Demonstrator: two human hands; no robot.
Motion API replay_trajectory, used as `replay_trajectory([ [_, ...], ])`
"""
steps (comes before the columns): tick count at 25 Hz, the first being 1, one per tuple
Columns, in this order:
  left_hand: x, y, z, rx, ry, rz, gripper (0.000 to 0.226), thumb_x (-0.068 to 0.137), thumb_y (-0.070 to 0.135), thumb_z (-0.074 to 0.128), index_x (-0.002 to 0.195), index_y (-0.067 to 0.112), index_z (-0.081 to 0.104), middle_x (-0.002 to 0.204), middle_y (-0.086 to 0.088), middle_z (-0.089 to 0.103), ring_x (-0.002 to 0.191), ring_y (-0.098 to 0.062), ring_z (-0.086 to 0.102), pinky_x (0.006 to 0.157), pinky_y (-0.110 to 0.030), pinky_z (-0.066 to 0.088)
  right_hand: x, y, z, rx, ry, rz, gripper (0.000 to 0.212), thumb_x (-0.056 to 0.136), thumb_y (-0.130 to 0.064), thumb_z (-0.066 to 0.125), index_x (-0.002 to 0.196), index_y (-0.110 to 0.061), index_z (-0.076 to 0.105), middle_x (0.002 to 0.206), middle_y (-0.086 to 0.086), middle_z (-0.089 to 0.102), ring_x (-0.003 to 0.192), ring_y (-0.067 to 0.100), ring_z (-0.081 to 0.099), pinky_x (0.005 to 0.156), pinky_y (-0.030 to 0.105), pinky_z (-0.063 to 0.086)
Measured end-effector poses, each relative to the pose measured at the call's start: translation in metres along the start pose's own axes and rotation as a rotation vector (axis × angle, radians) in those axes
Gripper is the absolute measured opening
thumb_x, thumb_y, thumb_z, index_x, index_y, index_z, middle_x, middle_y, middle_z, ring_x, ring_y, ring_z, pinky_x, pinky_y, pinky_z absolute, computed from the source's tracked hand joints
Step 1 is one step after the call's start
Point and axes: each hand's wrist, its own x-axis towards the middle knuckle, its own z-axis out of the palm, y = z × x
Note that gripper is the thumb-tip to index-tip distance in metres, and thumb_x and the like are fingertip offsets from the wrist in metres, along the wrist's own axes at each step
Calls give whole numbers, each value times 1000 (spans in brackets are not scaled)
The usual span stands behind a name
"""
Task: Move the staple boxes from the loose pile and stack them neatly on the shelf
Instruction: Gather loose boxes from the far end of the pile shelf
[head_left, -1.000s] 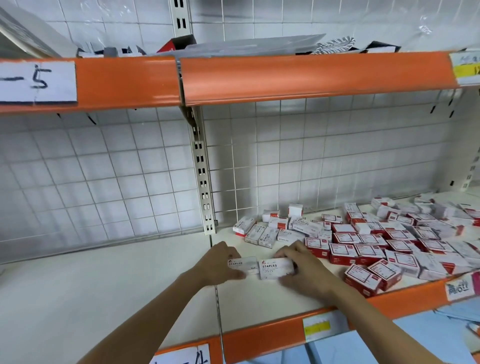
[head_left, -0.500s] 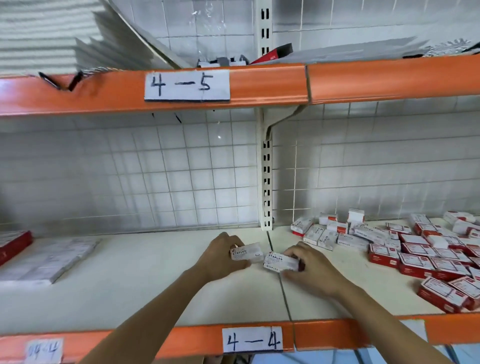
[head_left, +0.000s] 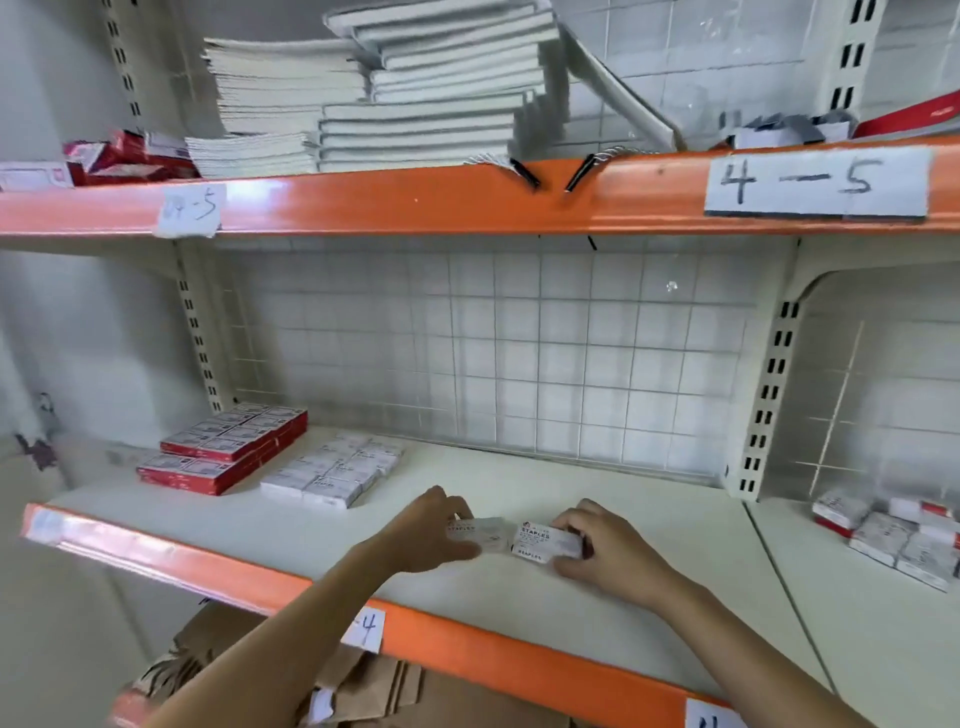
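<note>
Two small, flat, white card boxes printed "STAPLES" are sitting in the lower middle of the frame, over the smooth cream shelf (head_left: 597, 483) with its glossy orange front edge. The left hand (head_left: 423, 530) is reaching in palm down, its fingers curling round the left box (head_left: 480, 531); the right hand (head_left: 605, 545) is gripping the right box (head_left: 543, 541) between curled fingers and thumb. The two boxes are lying side by side, nearly touching; whether they are resting on the shelf or being held just above it cannot be told. At middle left, red staple boxes (head_left: 228, 447) are lying in a neat two-layer stack, with a tidy block of white staple boxes (head_left: 335, 470) just beside them. At the right edge a loose pile (head_left: 898, 535) of boxes is lying on the neighbouring shelf. At the top, stacked notebooks (head_left: 374, 98) are sitting on the upper shelf
</note>
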Motion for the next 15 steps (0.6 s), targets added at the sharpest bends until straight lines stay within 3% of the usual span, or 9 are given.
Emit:
replay_trajectory([
  [5, -34, -80, -26, 38, 10, -92, 41, 80, 42, 69, 113, 19, 60, 102, 1, 45, 86, -11, 42, 67, -17, 34, 38, -47, 50, 27, -98, -72, 36, 79, -32, 69, 111, -17, 62, 96, -8, 47, 86, 6, 51, 68, 5, 35],
  [9, -57, -131, -46, 34, 48, -184, 45, 79, 38, 71, 118, 19, 56, 108, 0, 49, 87, -12, 46, 75, -18, 39, 67, -81, 83, 43, -123, -92, 41, 79, -36, 69, 112, -17, 56, 106, -6, 48, 91, 5, 48, 69, 9, 31],
  [13, -63, -171, -65, 61, 101, -230, 45, 80, 30, 71, 121, 16, 57, 110, -2, 49, 89, -12, 45, 75, -16, 37, 93, -115, 110, 64, -157, -114, 42, 80, -39, 67, 114, -19, 54, 104, -7, 40, 94, 6, 47, 69, 7, 31],
  [15, -64, -187, -71, 72, 112, -248, 48, 81, 30, 71, 124, 17, 57, 118, -6, 45, 96, -15, 47, 84, -20, 39, 104, -128, 122, 64, -161, -119, 42, 81, -38, 65, 116, -19, 53, 105, -7, 39, 97, 7, 47, 75, 12, 31],
])
